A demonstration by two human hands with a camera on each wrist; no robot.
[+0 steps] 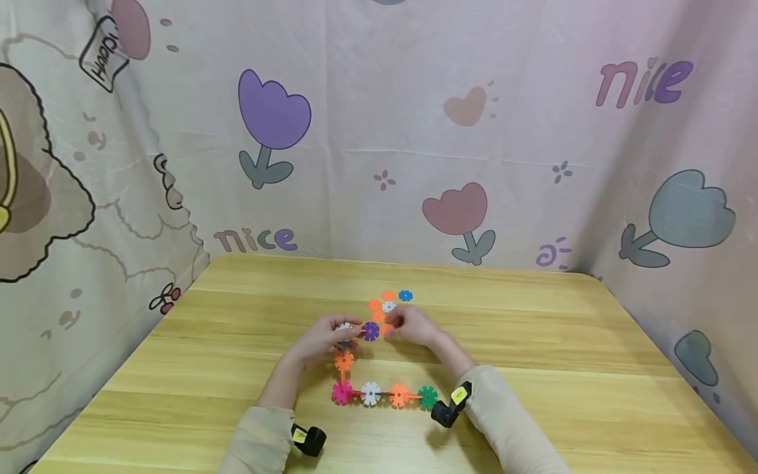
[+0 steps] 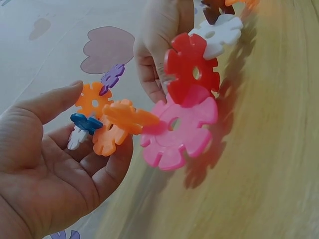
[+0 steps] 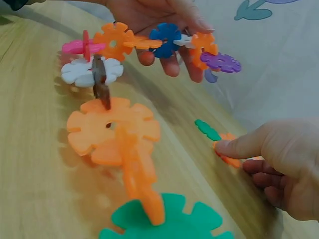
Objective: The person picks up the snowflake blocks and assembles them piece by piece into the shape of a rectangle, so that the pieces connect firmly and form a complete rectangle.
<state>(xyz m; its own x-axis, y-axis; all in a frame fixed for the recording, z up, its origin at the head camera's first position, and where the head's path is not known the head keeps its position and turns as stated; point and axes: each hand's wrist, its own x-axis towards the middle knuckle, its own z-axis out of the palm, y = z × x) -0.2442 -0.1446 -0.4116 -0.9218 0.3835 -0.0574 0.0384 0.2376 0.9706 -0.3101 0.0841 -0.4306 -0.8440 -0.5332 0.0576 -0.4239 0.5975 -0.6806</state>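
Observation:
My left hand (image 1: 320,339) holds one end of a chain of slotted plastic snowflake discs, its thumb and fingers about an orange disc (image 2: 93,99). A purple disc (image 1: 370,331) forms that end, and a blue disc (image 3: 165,40) sits farther along. The chain bends at a pink disc (image 1: 341,392) and runs right through a white disc (image 1: 371,394) and an orange disc (image 3: 112,127) to a green disc (image 1: 428,397). Beyond the purple end, my right hand (image 1: 414,326) pinches a loose orange disc (image 3: 230,158) at the table, thumb on top; its fingertips are partly hidden.
Loose discs lie on the wooden table (image 1: 533,342) behind the hands, among them a white disc (image 1: 388,307), a blue disc (image 1: 405,295) and several orange ones. A loose green disc (image 3: 207,130) is near the right thumb. A printed curtain (image 1: 367,99) hangs behind the table.

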